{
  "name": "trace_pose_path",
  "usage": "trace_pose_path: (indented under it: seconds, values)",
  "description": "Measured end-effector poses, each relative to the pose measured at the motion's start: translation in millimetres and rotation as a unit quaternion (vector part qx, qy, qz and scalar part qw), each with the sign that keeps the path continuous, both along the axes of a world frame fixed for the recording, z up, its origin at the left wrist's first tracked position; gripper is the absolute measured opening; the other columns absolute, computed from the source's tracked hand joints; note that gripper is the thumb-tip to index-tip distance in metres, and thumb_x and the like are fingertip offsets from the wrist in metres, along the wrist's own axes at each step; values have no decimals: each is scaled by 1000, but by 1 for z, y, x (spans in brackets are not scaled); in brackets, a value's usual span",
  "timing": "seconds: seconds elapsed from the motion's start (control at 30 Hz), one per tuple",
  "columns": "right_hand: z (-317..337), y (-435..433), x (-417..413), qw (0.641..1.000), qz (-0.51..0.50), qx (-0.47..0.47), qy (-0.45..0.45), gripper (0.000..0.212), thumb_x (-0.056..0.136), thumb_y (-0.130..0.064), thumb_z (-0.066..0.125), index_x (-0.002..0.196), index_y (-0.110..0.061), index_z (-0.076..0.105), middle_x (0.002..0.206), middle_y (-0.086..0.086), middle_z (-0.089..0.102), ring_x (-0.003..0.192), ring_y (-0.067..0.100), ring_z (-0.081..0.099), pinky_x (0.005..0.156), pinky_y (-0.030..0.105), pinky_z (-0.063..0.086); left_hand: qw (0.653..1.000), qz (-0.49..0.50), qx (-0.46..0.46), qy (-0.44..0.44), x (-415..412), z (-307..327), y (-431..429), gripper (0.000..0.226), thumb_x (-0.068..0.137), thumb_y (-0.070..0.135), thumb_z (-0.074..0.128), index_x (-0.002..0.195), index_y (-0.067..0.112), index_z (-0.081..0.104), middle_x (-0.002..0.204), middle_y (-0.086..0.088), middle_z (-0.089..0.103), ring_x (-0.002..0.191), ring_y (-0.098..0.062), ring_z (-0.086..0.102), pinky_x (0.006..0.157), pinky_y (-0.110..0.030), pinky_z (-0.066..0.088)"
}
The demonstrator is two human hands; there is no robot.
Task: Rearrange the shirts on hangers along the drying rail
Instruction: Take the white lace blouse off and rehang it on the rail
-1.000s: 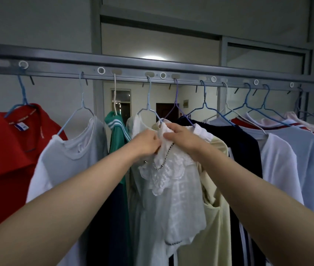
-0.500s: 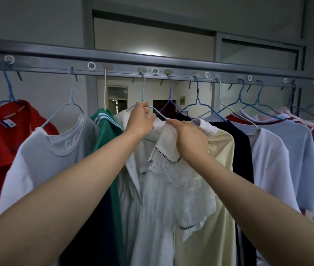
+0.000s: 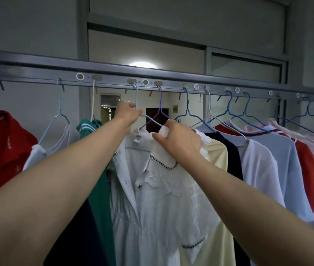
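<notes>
The white blouse (image 3: 158, 198) is hanging near the middle of the drying rail (image 3: 171, 73), pressed between the green shirt (image 3: 89, 129) on its left and the cream shirt (image 3: 217, 156) on its right. Its pale blue hanger (image 3: 136, 95) is hooking into the rail directly above. With our left hand (image 3: 128, 114) we are gripping the neck of this hanger, fingers curled round the wire just below the hook. With our right hand (image 3: 179, 143) we are pinching the blouse's collar at the right shoulder, thumb and fingers closed on the cloth. Both hands are thus working at the top of the garment: the left one higher and to the left, the right one lower and touching the fabric. In our judgement, the step is going well if we are lifting the hook straight up and clear of the rail before moving it sideways, while steadying the collar so the blouse is not slipping off the wire. The purple hanger (image 3: 160, 104) is crossing just behind and may snag.
</notes>
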State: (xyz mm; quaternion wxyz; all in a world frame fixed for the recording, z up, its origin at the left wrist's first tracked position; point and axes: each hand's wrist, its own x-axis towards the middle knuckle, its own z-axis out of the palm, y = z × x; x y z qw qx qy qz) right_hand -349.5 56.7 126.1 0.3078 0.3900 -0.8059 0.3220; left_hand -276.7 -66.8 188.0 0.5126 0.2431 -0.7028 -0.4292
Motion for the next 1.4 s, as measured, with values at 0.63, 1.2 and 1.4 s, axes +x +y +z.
trace_pose_path:
  seconds: [0.63,1.2,1.4]
  values:
    - [-51,65,13,987,46,-7,-155,16,86,-27,38,82,-19,51,101,6,61,97,28,57,73,35,43,968,42,-199,-148,-12,-47,36,33,87,17,61,120,16,61,124,-17,55,115,-33,54,99,-39,46]
    - [-151,132,55,978,-195,59,-36,30,81,-28,49,110,-20,51,107,5,47,96,28,48,72,35,35,949,-195,230,-89,11,-158,57,37,101,17,27,134,2,37,101,-12,42,61,-21,51,27,-27,46]
    - [-152,155,67,976,-164,118,-86,15,89,-25,42,94,-13,48,90,5,52,78,32,51,55,32,29,944,-164,278,-61,18,-167,69,20,100,6,25,100,10,45,76,-8,43,47,-22,52,23,-26,41]
